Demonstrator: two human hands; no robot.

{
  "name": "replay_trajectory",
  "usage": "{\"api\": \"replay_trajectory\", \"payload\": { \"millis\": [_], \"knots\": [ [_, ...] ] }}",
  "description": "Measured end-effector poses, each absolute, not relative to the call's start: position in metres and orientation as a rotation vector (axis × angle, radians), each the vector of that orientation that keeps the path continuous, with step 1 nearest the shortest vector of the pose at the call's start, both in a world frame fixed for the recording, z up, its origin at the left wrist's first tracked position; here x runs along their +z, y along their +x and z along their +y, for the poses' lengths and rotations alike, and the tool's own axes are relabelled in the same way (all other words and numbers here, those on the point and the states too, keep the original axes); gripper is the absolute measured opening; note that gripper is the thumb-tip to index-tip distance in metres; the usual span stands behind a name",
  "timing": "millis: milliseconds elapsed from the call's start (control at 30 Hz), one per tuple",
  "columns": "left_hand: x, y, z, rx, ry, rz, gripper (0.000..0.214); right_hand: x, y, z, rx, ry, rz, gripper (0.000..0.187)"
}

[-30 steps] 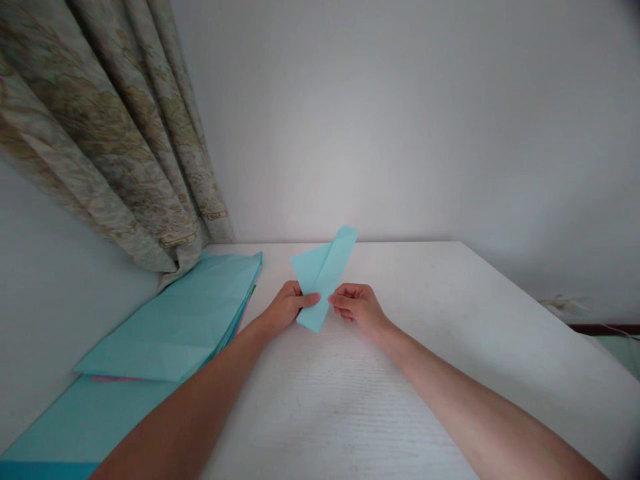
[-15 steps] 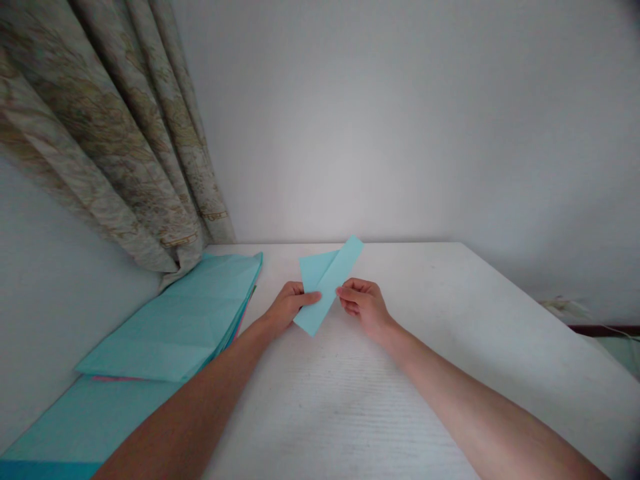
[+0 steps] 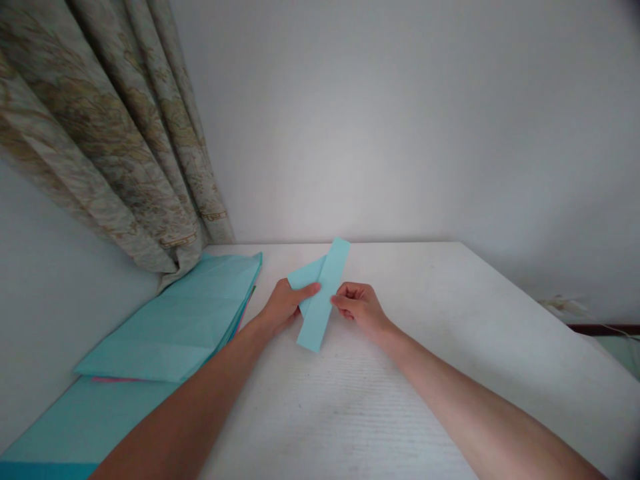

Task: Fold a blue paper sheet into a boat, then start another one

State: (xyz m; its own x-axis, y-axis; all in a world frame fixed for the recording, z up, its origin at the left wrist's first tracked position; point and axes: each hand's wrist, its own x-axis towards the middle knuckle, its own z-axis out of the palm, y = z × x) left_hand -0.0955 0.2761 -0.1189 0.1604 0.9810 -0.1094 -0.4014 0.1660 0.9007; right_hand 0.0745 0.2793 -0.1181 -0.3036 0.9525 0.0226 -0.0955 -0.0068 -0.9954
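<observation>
A folded sheet of light blue paper [image 3: 327, 287] is held up over the white table, its long straight band tilted with the top leaning right. A slanted flap of the same paper sticks out on the band's left side. My left hand [image 3: 289, 301] grips the paper from the left, thumb lying on top and the other fingers behind it. At the band's right edge, my right hand [image 3: 357, 303] pinches with thumb and curled fingers, touching the paper's border.
Large light blue paper sheets [image 3: 165, 327] lie stacked at the table's left, with pink edges showing beneath. A patterned curtain [image 3: 120, 133] hangs over the back left corner. The white table [image 3: 400, 400] meets a plain wall [image 3: 350, 120] behind. A cable [image 3: 617, 330] shows at far right.
The folded paper has turned counter-clockwise, so its band stands more upright, and has shifted slightly left. Both hands moved with it a little to the left.
</observation>
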Motion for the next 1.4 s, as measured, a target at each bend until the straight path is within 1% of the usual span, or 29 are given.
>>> {"api": "replay_trajectory", "payload": {
  "millis": [100, 467, 900, 1000, 1067, 1100, 1167, 1233, 1400],
  "knots": [
    [-0.118, -0.096, 0.275, 1.178, 0.899, 0.858, 0.044, -0.118, 0.075, 0.279, 1.477, -0.955, -1.388, 0.025],
    [-0.116, -0.101, 0.272, 1.079, 0.991, 0.779, 0.034, -0.118, 0.079, 0.281, 1.562, -0.848, -1.266, 0.026],
    [-0.115, -0.103, 0.270, 0.942, 0.942, 0.762, 0.040, -0.118, 0.080, 0.286, 1.543, -0.758, -1.122, 0.030],
    [-0.119, -0.101, 0.277, 1.038, 0.820, 0.835, 0.037, -0.118, 0.081, 0.288, 1.537, -0.749, -1.095, 0.031],
    [-0.122, -0.100, 0.284, 1.253, 0.735, 0.898, 0.039, -0.119, 0.082, 0.289, 1.532, -0.759, -1.081, 0.031],
    [-0.123, -0.101, 0.287, 1.354, 0.737, 0.944, 0.040, -0.120, 0.082, 0.289, 1.533, -0.769, -1.085, 0.032],
    [-0.125, -0.102, 0.291, 1.447, 0.895, 1.067, 0.036, -0.120, 0.081, 0.288, 1.543, -0.795, -1.121, 0.032],
    [-0.125, -0.104, 0.290, 1.382, 1.117, 1.130, 0.034, -0.119, 0.080, 0.286, 1.582, -0.815, -1.197, 0.032],
    [-0.122, -0.110, 0.282, 0.843, 1.336, 0.947, 0.034, -0.118, 0.079, 0.281, 1.678, -0.807, -1.451, 0.032]
  ]
}}
